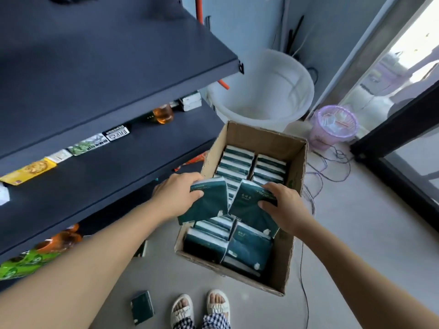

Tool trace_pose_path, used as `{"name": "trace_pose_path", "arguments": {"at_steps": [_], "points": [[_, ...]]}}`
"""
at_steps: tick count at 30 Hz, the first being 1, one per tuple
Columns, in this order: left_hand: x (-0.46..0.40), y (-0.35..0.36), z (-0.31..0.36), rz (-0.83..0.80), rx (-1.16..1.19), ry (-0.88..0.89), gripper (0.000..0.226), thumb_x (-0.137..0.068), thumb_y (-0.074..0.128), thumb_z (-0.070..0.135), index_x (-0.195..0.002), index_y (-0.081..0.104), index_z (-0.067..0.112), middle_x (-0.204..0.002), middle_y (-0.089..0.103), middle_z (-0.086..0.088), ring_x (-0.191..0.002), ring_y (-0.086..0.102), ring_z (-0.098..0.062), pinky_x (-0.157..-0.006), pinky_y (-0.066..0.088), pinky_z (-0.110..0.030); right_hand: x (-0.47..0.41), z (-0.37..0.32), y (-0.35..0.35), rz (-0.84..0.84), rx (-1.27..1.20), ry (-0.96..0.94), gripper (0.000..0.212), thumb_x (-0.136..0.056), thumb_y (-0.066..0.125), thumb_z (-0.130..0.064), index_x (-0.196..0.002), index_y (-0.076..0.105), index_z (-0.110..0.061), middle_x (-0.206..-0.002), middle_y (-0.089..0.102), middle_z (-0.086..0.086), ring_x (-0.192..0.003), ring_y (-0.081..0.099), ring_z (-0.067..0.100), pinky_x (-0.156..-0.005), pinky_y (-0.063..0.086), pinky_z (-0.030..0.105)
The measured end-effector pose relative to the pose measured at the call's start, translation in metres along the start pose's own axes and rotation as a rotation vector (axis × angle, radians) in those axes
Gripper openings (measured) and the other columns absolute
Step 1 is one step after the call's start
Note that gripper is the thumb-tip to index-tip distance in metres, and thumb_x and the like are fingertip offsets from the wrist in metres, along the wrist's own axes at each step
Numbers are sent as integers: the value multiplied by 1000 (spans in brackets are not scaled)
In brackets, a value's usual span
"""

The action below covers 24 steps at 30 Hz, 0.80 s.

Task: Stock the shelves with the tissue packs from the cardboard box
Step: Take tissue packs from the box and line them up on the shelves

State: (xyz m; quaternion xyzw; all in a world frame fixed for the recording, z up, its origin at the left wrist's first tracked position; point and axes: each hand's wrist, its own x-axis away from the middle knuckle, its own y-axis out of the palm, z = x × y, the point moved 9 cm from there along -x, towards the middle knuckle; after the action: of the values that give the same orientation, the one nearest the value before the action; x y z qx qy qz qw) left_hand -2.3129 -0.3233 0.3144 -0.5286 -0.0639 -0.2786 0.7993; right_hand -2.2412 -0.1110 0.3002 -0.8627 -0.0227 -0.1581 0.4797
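Note:
An open cardboard box [295,176] stands on the floor, filled with several dark green tissue packs [237,162] on edge. My left hand [177,194] grips one green pack [209,205] above the box's middle. My right hand [283,206] grips a second green pack [248,210] beside it; the two packs touch at their lower corners. Dark shelves [107,67] rise on the left, the upper board bare.
A lone green pack [142,307] lies on the floor near my sandalled feet [200,309]. The lower shelves carry snack packets [31,170] and an amber bottle [163,113]. A white tub [263,89], a purple bin [333,125] and loose cables [332,167] lie behind and right of the box.

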Motion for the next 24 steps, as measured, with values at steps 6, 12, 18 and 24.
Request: {"name": "trace_pose_path", "arguments": {"at_steps": [6, 12, 18, 24], "points": [[55, -111, -4, 149, 174, -64, 10, -93, 56, 28, -98, 63, 32, -92, 69, 3, -89, 63, -20, -84, 52, -39, 1, -87, -81, 21, -66, -193, 36, -86, 63, -26, -120, 52, -19, -103, 60, -3, -94, 57, 19, -64, 30, 18], [133, -208, -21, 343, 301, -95, 8, -90, 61, 22, -96, 66, 20, -91, 72, -5, -87, 68, -25, -82, 51, -37, 6, -195, -139, 34, -38, -408, 24, -86, 63, -22, -108, 55, -23, -94, 61, -5, -83, 56, 14, -64, 38, 18], [224, -291, -50, 521, 339, -139, 9, -89, 64, 21, -96, 67, 16, -93, 73, -3, -90, 69, -22, -84, 51, -33, 29, -318, -175, 70, -38, -617, 17, -86, 63, -21, -101, 57, -24, -89, 59, -8, -78, 55, 9, -63, 37, 17], [309, -351, -86, 643, 263, -162, 5, -90, 63, 23, -93, 66, 21, -90, 73, 1, -87, 68, -19, -85, 51, -35, 63, -429, -178, 43, -45, -749, 19, -88, 60, -22, -105, 55, -28, -95, 61, -12, -85, 58, 5, -65, 40, 13]]}}
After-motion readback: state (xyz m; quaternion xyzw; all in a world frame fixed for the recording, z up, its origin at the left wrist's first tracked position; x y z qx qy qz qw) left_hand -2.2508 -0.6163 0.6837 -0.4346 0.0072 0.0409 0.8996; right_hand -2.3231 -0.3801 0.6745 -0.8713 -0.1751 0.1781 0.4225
